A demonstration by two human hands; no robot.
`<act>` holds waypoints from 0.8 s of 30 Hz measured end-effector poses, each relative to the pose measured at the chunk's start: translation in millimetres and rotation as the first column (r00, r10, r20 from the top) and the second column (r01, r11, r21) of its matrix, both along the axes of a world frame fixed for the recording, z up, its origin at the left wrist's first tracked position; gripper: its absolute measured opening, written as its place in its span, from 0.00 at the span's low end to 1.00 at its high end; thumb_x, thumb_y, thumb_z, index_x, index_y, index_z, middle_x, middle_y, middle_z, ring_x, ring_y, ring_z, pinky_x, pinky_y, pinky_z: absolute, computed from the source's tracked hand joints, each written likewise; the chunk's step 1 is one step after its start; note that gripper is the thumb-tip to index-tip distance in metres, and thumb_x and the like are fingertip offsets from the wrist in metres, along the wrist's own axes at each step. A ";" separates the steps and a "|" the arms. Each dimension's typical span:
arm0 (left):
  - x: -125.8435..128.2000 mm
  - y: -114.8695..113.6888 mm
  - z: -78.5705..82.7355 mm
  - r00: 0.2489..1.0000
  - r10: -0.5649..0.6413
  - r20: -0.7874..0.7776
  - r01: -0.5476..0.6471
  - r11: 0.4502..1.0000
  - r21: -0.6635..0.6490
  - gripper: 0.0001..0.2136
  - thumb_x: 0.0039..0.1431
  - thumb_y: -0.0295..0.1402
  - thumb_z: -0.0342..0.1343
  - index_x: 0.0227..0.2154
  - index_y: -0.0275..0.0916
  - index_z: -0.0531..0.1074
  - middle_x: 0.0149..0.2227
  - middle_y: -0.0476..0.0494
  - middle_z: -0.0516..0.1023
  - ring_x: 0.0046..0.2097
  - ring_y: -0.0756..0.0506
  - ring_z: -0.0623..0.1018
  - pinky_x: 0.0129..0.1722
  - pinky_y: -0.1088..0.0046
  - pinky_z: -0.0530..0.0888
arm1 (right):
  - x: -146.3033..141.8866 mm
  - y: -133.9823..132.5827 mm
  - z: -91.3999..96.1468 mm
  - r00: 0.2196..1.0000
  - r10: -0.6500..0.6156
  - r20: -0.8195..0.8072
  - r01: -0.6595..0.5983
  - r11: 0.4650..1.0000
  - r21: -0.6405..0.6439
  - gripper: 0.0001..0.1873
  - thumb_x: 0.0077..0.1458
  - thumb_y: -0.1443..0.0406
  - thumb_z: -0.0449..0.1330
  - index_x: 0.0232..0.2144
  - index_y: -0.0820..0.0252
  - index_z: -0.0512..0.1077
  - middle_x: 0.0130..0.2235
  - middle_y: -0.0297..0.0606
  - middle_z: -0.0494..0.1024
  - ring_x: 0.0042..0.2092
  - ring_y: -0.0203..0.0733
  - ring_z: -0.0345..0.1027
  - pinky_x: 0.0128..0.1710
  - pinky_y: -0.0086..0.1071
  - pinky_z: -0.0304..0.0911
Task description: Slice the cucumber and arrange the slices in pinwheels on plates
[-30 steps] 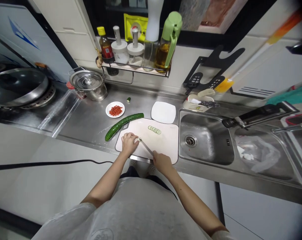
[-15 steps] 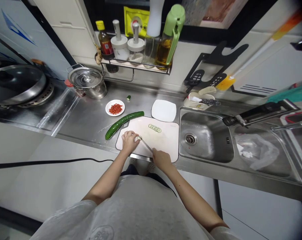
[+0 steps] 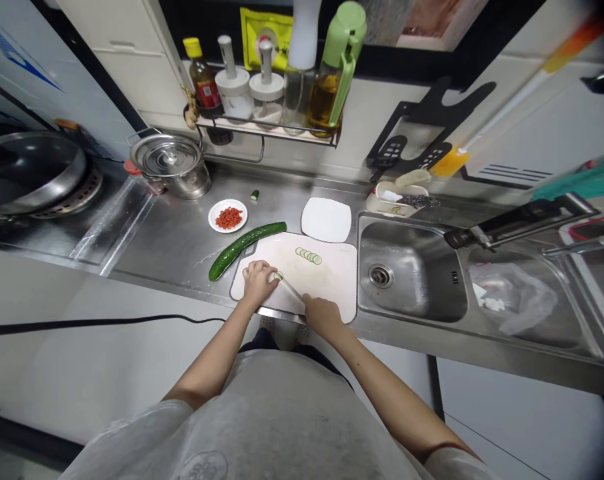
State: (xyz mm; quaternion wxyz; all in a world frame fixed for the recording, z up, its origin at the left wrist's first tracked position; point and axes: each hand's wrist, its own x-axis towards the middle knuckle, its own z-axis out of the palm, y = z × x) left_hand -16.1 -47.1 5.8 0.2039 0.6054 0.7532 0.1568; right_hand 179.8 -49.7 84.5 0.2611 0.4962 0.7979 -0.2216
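Note:
My right hand (image 3: 323, 315) is closed round the handle of a knife (image 3: 293, 290), whose blade slants over the white cutting board (image 3: 332, 285) toward my left hand. The fingers of my left hand (image 3: 258, 281) are curled on the board's left part, pinching a cucumber slice (image 3: 279, 275) against the knife tip. How many slices are under the fingers is hidden. A row of overlapping cucumber slices (image 3: 309, 256) lies on the upper middle of the board. One long cucumber (image 3: 245, 245) rests along the board's upper left edge, partly on the steel counter.
Behind the board stand a white square plate (image 3: 326, 219) and a small plate with chopped red bits (image 3: 229, 218). A cucumber end (image 3: 255, 195) lies nearby. To the right is the sink (image 3: 412, 267); a lidded pot (image 3: 175, 167) and a bottle rack (image 3: 272, 130) are at the back.
The view has shifted slightly. The round face of the cucumber slice shows a little differently at my left fingertips; both hands keep nearly the same place.

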 end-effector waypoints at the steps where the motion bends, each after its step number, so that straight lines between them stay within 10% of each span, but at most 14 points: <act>1: 0.0 0.2 -0.3 1.000 -0.003 0.000 0.003 1.000 0.001 0.12 0.53 0.39 0.59 0.41 0.49 0.77 0.47 0.43 0.70 0.52 0.39 0.63 0.51 0.58 0.58 | -0.6 0.2 -0.8 1.000 -0.001 0.000 0.001 1.000 0.000 0.16 0.61 0.70 0.45 0.50 0.60 0.63 0.41 0.48 0.77 0.44 0.46 0.73 0.39 0.33 0.62; 24: 3.0 6.9 7.5 0.996 -0.029 -0.085 0.024 0.998 -0.054 0.10 0.56 0.39 0.55 0.39 0.46 0.77 0.47 0.40 0.70 0.53 0.38 0.62 0.52 0.56 0.56 | 28.8 -19.9 -5.4 1.000 -0.021 0.000 0.021 0.999 -0.030 0.18 0.59 0.73 0.45 0.49 0.61 0.64 0.41 0.49 0.77 0.45 0.49 0.73 0.37 0.34 0.62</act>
